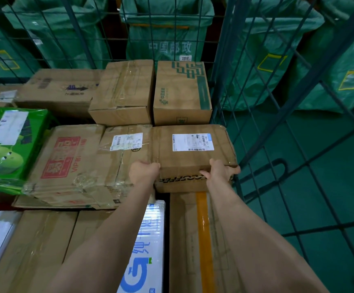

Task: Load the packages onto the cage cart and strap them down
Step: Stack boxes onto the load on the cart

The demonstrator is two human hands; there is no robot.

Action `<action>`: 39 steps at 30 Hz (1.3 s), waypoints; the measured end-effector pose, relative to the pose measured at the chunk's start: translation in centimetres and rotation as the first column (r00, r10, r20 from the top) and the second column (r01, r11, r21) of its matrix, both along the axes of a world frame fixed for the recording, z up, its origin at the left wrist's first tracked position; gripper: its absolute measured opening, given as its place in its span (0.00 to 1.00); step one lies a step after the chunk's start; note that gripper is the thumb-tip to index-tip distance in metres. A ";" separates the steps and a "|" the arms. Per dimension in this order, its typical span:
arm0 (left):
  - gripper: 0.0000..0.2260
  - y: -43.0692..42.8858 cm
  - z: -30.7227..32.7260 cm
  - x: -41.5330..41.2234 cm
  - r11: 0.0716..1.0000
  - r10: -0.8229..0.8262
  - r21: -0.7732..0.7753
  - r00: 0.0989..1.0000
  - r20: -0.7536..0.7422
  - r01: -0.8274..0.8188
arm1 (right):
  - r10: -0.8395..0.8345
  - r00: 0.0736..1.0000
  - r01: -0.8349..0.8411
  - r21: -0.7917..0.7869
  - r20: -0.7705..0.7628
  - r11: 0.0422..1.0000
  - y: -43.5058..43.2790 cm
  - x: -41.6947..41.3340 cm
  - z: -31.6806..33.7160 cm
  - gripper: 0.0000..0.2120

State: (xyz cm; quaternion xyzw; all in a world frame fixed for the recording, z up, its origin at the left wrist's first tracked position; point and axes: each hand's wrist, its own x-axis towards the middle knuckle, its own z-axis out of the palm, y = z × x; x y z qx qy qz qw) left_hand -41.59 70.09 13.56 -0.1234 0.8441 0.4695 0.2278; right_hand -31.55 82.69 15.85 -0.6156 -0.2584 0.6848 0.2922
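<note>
Labelled cardboard carton (193,159) lies crosswise beside cage wall (220,66); left hand (143,171) grips near-left corner, right hand (220,171) near-right, fingers of both curled on it.

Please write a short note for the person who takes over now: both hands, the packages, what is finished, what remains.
Left hand and right hand both grip the near edge of the labelled box, on the top layer beside the cage wall.
Done: other boxes are stacked in the cart.
Left: seat this box, load any more, strap down; no strap is in view.
</note>
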 end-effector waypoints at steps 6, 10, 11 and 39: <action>0.11 1.5 0.3 -1.6 1.000 -0.006 -0.019 1.000 -0.030 0.005 | -0.010 1.000 0.010 -0.002 -0.002 1.000 1.2 -2.1 -0.5 0.37; 0.08 1.7 -0.2 -1.5 0.994 -0.095 -0.062 0.995 -0.043 0.092 | 0.069 0.997 -0.069 0.013 0.017 0.998 1.1 -1.7 -1.2 0.39; 0.10 1.6 -0.1 -1.3 0.993 -0.107 -0.061 0.993 -0.044 0.104 | 0.091 0.996 -0.091 0.013 0.013 0.996 1.0 -1.5 -1.3 0.40; 0.08 -14.5 10.5 9.7 0.811 0.003 0.585 0.999 -0.032 0.016 | 0.717 0.667 -0.668 0.264 -0.203 0.696 -16.0 3.7 5.5 0.08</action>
